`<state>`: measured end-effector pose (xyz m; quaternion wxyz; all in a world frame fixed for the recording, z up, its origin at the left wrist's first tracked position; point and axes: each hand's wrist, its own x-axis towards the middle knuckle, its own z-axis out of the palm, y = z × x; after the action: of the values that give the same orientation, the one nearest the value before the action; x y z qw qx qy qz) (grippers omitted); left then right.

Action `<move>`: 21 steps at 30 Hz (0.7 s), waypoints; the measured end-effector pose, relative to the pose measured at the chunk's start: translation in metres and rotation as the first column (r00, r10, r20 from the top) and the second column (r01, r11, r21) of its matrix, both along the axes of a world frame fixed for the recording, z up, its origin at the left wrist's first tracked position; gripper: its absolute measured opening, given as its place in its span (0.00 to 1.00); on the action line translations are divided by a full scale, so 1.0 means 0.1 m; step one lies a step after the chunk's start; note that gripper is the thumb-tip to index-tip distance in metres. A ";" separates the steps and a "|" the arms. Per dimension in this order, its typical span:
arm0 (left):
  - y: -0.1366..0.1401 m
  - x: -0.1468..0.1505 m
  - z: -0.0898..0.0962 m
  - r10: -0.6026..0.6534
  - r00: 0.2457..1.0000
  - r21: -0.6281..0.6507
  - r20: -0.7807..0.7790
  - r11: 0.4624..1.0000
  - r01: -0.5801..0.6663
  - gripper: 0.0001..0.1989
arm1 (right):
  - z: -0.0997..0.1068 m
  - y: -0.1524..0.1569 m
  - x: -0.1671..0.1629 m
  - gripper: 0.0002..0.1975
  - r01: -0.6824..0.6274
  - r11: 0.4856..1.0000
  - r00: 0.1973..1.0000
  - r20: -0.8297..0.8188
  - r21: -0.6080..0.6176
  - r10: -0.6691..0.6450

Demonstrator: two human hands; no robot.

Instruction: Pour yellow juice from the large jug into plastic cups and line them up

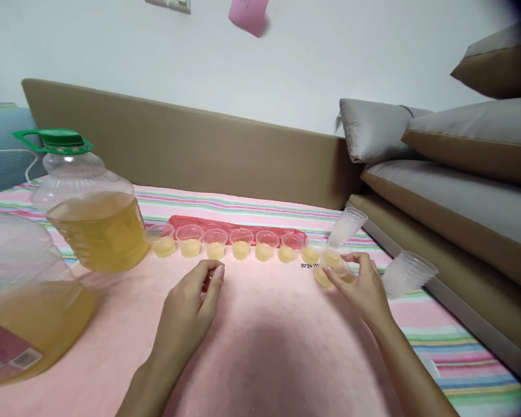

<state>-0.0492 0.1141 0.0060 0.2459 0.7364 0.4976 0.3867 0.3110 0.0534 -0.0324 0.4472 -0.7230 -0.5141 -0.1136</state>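
Note:
My right hand (359, 285) pinches a small clear plastic cup (323, 278) of pale yellow liquid between thumb and fingers, at the right end of a row. Several similar cups, among them a middle cup (242, 246), stand in that row across the pink cloth, each holding a little of the liquid. In front of the row, my left hand (195, 307) is closed, thumb against curled fingers. A small dark reddish patch shows inside its curl, too hidden to name. Behind the cups lies a long red plastic packet (238, 230).
Two large clear jugs of yellow liquid stand at left: a green-capped jug (95, 226) and a nearer jug (39, 313) cut off by the frame. Stacked empty cups (346, 226) and another cup stack (408, 275) lean at right, beside piled cushions (460, 185). A brown board (191, 150) stands behind.

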 end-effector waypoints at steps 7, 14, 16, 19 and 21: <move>-0.01 0.01 0.00 -0.029 0.999 -0.028 -0.017 0.999 0.029 0.18 | -0.08 0.06 0.04 0.31 -0.064 0.998 0.998 0.027 -0.007 0.064; -0.01 0.00 0.00 -0.037 0.999 -0.035 -0.030 0.999 0.036 0.17 | -0.11 0.06 0.04 0.32 -0.087 0.996 0.995 0.053 0.010 0.086; -0.01 0.00 0.00 -0.040 0.999 -0.033 -0.033 0.999 0.039 0.17 | -0.12 0.06 0.05 0.32 -0.088 0.996 0.994 0.061 0.016 0.087; -0.01 -0.01 0.00 -0.045 0.999 -0.035 -0.030 0.998 0.044 0.17 | -0.13 0.07 0.05 0.33 -0.088 0.996 0.994 0.073 0.021 0.086; -0.01 -0.01 0.00 -0.045 0.999 -0.037 -0.029 0.998 0.044 0.16 | -0.14 0.07 0.05 0.33 -0.089 0.996 0.993 0.082 0.021 0.087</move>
<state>-0.0499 0.1132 0.0060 0.2606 0.7483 0.4917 0.3611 0.3165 0.0605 -0.0460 0.4396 -0.6888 -0.5618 -0.1294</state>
